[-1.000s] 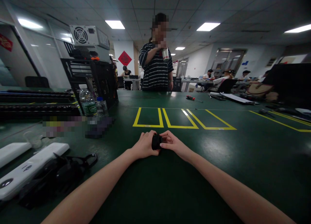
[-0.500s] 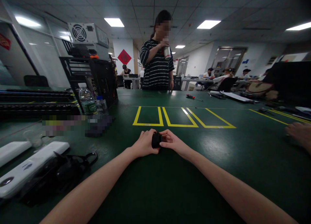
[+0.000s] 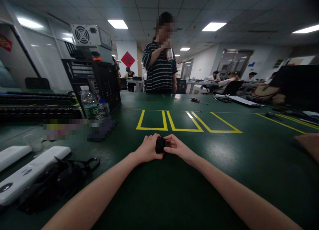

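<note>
A small black object [image 3: 160, 145] rests on the green table [image 3: 224, 163] between both my hands. My left hand [image 3: 147, 148] is curled against its left side, fingers closed on it. My right hand [image 3: 176, 146] pinches its right side with thumb and fingers. What the object is I cannot make out. Both forearms stretch forward over the table from the near edge.
Yellow taped rectangles [image 3: 183, 122] lie just beyond my hands. Left: water bottles [image 3: 90, 105], a black computer case [image 3: 96, 80], white devices [image 3: 30, 172] and black straps [image 3: 64, 176]. A person in a striped shirt [image 3: 160, 68] stands across the table drinking. Another person's hand [image 3: 309, 143] shows at the right edge.
My hands and the black object have stayed put. The other person's hand at the right edge came into view and has drawn back slightly rightward.
</note>
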Available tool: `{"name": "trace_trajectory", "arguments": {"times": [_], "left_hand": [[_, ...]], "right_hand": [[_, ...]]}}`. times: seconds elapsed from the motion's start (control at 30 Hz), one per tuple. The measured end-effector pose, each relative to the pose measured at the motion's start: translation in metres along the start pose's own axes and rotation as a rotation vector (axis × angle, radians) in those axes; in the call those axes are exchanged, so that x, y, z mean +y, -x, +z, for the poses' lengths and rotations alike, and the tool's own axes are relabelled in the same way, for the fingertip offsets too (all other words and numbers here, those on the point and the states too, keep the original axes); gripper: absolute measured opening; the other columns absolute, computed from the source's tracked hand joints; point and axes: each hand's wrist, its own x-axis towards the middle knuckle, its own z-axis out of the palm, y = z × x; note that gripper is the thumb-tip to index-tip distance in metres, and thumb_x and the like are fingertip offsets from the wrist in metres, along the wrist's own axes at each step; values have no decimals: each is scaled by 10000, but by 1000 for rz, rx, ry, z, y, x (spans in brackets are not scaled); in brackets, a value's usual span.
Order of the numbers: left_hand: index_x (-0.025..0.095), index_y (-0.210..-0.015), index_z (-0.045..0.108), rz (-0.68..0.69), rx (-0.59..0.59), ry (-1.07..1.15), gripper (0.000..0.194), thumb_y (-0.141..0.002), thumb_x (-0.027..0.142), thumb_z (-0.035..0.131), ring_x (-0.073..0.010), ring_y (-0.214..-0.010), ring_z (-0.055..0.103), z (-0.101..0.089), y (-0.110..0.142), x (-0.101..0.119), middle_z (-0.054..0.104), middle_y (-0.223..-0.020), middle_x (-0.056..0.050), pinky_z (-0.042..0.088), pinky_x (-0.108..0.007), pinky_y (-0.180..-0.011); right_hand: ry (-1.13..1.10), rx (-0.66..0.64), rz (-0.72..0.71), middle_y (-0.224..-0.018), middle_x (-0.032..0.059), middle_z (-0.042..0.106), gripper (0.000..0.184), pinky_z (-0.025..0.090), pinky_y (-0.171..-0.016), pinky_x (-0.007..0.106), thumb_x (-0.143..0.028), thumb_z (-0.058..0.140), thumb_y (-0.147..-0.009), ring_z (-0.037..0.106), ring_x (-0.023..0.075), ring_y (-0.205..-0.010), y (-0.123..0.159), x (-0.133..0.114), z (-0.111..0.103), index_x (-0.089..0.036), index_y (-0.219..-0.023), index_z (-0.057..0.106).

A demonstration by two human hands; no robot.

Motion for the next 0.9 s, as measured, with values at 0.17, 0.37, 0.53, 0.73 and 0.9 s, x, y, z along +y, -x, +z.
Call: {"name": "trace_trajectory", "arguments": {"times": [0.17,0.37,0.53,0.73,0.9], "left_hand": [[185,-1074,387,-22,-24,6,558,-621,392,640,-247,-921,517,-3,1,2,513,-1025,-66,351,-369,-816],[173,-1077,373,-16,8,-14,581,-600,349,654,-244,-918,510,1,0,0,521,-995,-66,341,-359,-816],[185,-1081,379,-39,-29,28,570,-608,345,654,-240,-925,504,-2,-1,2,516,-1005,-62,346,-358,-818],[192,-1111,379,-66,-100,100,555,-651,374,630,-231,-937,489,-19,0,11,499,-1045,-68,369,-356,-818],[209,-1129,380,-110,-146,129,552,-659,357,628,-230,-938,481,-25,-3,14,499,-1055,-58,374,-364,-820]], "right_hand": [[54,107,34,-1005,27,571,290,363,-922,404,-353,534,-771,521,187,-1011,-3,6,2,-221,-1024,482],[-12,49,12,-1053,34,535,347,370,-933,389,-248,639,-691,510,187,-1039,-4,8,0,-211,-990,467],[3,25,20,-1059,26,519,343,394,-913,394,-215,618,-709,512,188,-1030,1,0,1,-229,-1008,449],[19,71,2,-1026,30,541,251,404,-902,378,-253,551,-769,520,195,-1018,-1,1,5,-227,-999,457],[18,51,32,-1077,40,532,337,388,-920,387,-263,568,-760,504,209,-1047,-4,4,0,-237,-1074,448]]}}
